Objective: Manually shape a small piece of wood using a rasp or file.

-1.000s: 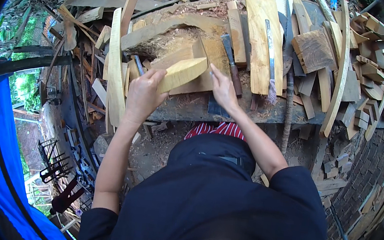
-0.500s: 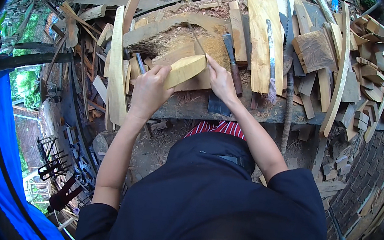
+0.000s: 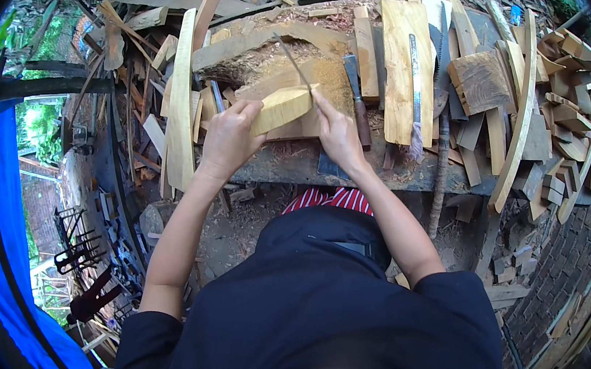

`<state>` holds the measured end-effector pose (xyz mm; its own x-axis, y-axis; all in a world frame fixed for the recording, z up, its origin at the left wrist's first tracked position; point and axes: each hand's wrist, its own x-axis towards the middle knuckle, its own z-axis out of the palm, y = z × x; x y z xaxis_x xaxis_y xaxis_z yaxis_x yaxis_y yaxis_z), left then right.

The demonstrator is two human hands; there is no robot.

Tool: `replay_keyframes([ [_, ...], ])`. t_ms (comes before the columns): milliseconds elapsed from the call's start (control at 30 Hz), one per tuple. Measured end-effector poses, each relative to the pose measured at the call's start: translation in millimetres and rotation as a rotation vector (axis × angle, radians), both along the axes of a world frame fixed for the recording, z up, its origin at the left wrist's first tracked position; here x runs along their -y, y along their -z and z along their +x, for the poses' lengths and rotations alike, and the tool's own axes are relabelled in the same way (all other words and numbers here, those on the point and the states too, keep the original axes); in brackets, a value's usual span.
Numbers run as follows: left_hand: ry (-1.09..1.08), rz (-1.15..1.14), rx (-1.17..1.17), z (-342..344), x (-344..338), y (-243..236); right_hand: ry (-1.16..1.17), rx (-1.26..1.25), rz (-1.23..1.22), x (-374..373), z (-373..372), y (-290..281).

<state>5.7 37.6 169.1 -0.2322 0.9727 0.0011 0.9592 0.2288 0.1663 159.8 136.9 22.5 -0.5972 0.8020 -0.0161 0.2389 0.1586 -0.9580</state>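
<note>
We see the left hand (image 3: 231, 137) clamped round the lower end of one pale wood block (image 3: 282, 108), tilting it up off the bench (image 3: 384, 173) near its front edge, likely so the top face is exposed for marking or cutting. The right hand (image 3: 338, 131) is closed on a thin dark blade or rod (image 3: 296, 64) that slants from the block's upper end toward the back of the bench; we cannot tell just which tool it is. Block count: one in hand. On the bench: one wide light plank (image 3: 402, 65) lying flat toward the back edge, one long saw-like blade (image 3: 414, 89) on it, one chisel-like tool (image 3: 356, 97) beside the right hand. Offcuts (image 3: 565, 120) heap at the right end, too many to count. One curved pale board (image 3: 183, 99) leans at the left end.
</note>
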Motion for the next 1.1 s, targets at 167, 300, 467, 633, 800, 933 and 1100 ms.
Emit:
replay_keyframes([
  [167, 0.010, 0.040, 0.006, 2.9, 4.6, 6.1, 0.025, 0.152, 0.002, -21.1, -14.8, 37.5],
  [300, 0.014, 0.084, -0.003, 5.4, 28.6, 15.5, -0.063, 0.174, -0.115, -25.2, -7.3, 44.4],
  [467, -0.053, 0.218, 0.101, -11.4, 83.1, 48.7, 0.029, 0.122, -0.009, -10.6, -0.7, 71.8],
  [633, -0.016, 0.304, 0.088, -11.4, 116.5, 76.6, 0.089, 0.098, -0.287, -21.3, -3.5, 61.2],
  [800, -0.047, 0.356, 0.090, -8.7, 126.1, 93.2, 0.063, 0.149, -0.492, -27.9, -21.4, 58.0],
  [933, -0.066, 0.385, 0.098, -6.7, 130.3, 98.4, -0.057, -0.140, -0.915, -26.7, -20.7, 47.9],
  [1100, -0.019, 0.402, 0.092, -8.5, 134.6, 105.0, 0.008, -0.297, -1.336, -32.8, -15.4, 69.6],
])
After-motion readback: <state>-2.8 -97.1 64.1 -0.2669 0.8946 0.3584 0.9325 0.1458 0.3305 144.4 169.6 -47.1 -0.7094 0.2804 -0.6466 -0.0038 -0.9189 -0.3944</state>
